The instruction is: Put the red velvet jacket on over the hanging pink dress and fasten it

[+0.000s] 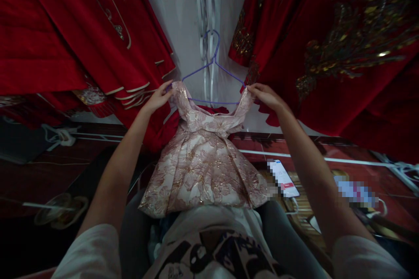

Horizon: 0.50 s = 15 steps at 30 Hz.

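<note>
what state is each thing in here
dress: on the hanger, held up by both shoulders
hanger: inside the dress, hook free
left hand: pinching left shoulder
right hand: pinching right shoulder
phone: screen lit, lying flat
red robes: hanging

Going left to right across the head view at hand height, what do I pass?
Red embroidered garments on the left → left hand gripping one shoulder strap → pink floral brocade dress on a purple wire hanger → right hand gripping the other strap → red gold-embroidered garment on the right.
</note>
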Motion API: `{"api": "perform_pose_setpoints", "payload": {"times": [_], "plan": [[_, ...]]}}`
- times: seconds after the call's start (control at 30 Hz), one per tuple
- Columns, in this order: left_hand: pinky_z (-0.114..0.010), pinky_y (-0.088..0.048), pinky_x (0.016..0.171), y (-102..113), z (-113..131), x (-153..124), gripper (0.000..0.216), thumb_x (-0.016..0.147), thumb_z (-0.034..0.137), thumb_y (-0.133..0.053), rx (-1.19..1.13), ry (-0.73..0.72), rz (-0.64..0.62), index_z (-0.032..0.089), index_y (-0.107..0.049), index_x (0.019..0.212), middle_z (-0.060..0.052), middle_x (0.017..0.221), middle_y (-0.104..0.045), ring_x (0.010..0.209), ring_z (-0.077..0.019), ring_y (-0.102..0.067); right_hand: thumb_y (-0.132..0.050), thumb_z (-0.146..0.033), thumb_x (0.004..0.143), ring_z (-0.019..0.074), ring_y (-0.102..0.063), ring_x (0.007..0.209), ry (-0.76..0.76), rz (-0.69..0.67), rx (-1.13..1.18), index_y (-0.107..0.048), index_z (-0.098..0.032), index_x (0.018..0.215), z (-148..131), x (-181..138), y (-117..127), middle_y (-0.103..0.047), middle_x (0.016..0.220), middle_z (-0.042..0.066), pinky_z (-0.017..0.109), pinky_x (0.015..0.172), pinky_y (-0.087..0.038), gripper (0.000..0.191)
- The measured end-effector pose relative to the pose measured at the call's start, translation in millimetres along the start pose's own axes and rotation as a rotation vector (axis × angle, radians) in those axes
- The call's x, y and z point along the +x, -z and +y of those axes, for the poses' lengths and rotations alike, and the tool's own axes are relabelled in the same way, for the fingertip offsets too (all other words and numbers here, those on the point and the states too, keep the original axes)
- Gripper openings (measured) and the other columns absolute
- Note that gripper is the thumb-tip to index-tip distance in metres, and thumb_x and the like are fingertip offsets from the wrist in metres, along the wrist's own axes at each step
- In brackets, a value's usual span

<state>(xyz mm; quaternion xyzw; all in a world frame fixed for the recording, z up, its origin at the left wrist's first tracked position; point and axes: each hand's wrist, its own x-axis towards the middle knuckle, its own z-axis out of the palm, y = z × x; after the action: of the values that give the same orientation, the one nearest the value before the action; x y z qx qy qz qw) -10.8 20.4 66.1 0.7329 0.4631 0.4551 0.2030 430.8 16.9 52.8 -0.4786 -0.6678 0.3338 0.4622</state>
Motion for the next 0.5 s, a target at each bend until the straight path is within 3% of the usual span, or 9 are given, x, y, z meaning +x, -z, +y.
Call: {"api": "perform_pose_setpoints", "payload": {"times": [0.17,0.3,0.4,0.5], "plan": [[-0.029,-0.046,0.089,-8.5,1.4,10.3,0.038,0.081,0.049,-0.057,0.196,-0.119,0.204,0.017,-0.067,0.099,-0.007,0.098,-0.067,0.096,-0.0175,-0.06,-0.064,-0.05,0.074,0.0122,-0.058,0.066,0.111,0.131,0.067,-0.062,-0.021,0.085,9.3,-2.2,-3.4,-0.064,0.076,0.0,0.024,0.06,-0.047,0.031],[-0.027,-0.047,0.085,-10.8,5.5,9.0,0.033,0.08,0.046,-0.059,0.227,-0.15,0.322,0.017,-0.069,0.091,-0.007,0.096,-0.067,0.094,-0.0169,-0.06,-0.064,-0.045,0.075,0.0161,-0.063,0.075,0.139,0.305,0.059,-0.063,-0.021,0.084,16.1,3.7,-3.4,-0.067,0.081,0.003,0.028,0.068,-0.052,0.026],[-0.028,-0.047,0.084,-9.9,7.3,7.0,0.034,0.083,0.043,-0.053,0.292,-0.089,0.345,0.016,-0.07,0.094,-0.008,0.094,-0.069,0.089,-0.018,-0.062,-0.063,-0.04,0.076,0.0178,-0.065,0.08,0.147,0.458,0.042,-0.064,-0.02,0.083,31.8,6.8,-0.4,-0.069,0.086,0.005,0.032,0.076,-0.053,0.021],[-0.029,-0.046,0.084,-1.3,0.7,-2.0,0.032,0.082,0.038,-0.053,0.422,0.085,0.404,0.016,-0.071,0.095,-0.008,0.093,-0.07,0.087,-0.02,-0.063,-0.062,-0.038,0.075,0.0182,-0.066,0.079,0.052,0.592,0.041,-0.064,-0.019,0.08,59.1,-3.7,4.0,-0.069,0.086,0.006,0.033,0.076,-0.054,0.02]]}}
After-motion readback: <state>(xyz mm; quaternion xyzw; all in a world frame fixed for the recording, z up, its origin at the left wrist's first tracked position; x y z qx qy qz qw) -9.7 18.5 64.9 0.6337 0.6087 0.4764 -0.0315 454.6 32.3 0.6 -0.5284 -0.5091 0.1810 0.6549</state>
